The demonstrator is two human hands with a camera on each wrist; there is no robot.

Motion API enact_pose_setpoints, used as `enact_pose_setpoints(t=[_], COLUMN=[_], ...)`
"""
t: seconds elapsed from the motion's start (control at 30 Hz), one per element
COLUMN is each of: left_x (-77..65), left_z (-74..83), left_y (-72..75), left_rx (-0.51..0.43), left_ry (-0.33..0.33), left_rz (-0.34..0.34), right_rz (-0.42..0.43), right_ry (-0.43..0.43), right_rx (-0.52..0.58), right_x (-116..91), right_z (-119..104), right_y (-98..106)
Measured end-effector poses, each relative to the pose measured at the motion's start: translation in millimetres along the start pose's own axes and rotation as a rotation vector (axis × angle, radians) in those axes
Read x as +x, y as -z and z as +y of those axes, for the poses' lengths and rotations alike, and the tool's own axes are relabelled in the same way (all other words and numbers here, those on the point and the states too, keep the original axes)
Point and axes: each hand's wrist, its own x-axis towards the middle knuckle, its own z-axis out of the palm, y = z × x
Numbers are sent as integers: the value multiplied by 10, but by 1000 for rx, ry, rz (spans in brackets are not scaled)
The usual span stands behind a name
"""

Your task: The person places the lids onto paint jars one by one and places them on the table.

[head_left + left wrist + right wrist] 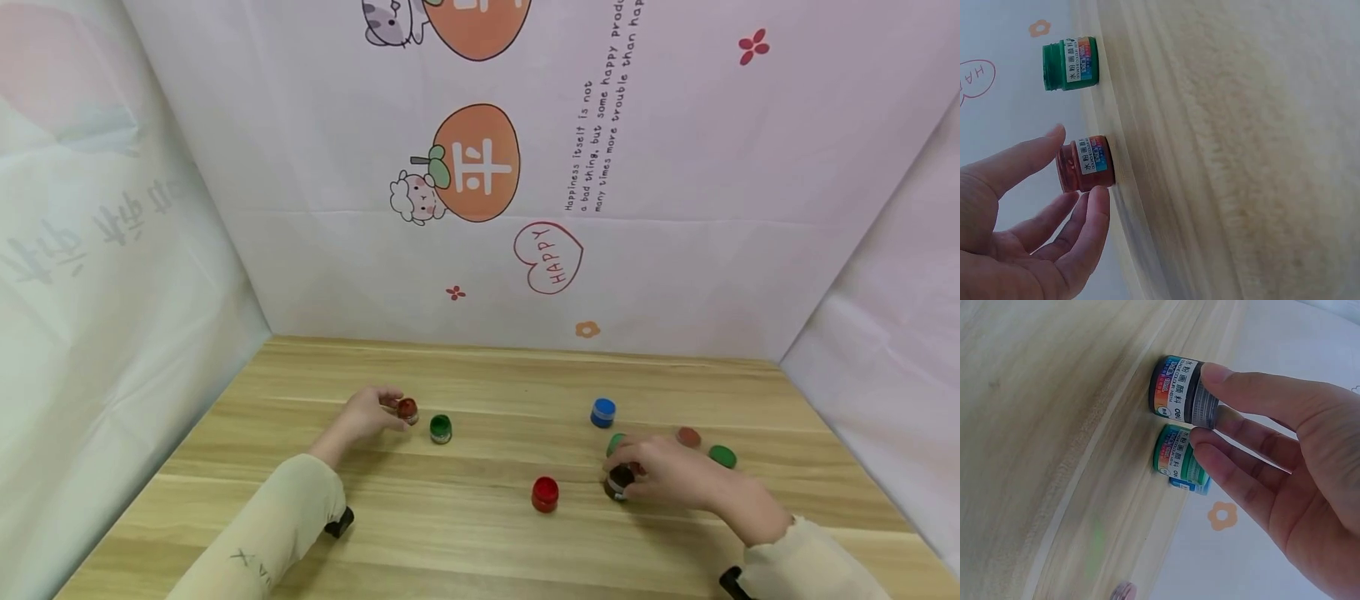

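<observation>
1. Two bare hands work well apart. The left hand curves around a small brown jar, thumb on one side and fingers on the other; whether it grips the jar, I cannot tell.
2. The brown jar stands upright toward the back left of the table, its bare neck pointing straight up. It is squat, with a vertical axis, and its label shows in the left wrist view.
3. The right hand pinches a black jar by its ribbed upper end, thumb opposite fingers. This jar is right of centre, base down and close to upright; whether its base touches the table, I cannot tell.
4. Just right of the brown jar stands an uncapped green jar, upright. A red jar stands left of the black one. Beyond the right hand are a second green jar and a blue jar, both upright.
5. A brown lid and a green lid lie flat on the right.
6. The table has pale, striped wood grain. White printed cloth encloses its back and sides, with orange fruit, flowers and a red "HAPPY" heart at the back.
</observation>
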Motion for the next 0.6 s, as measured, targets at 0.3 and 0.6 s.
enact_pose_setpoints(t=[0.3,0.6], left_x=[34,63], left_z=[11,62], left_y=[-26,-67], left_rx=[46,122], left_ry=[23,18], left_rz=[-11,17], right_rz=[5,1], right_ry=[38,15], right_rx=[-20,-8], right_x=[-4,-33], right_z=[2,7], right_y=[-5,17])
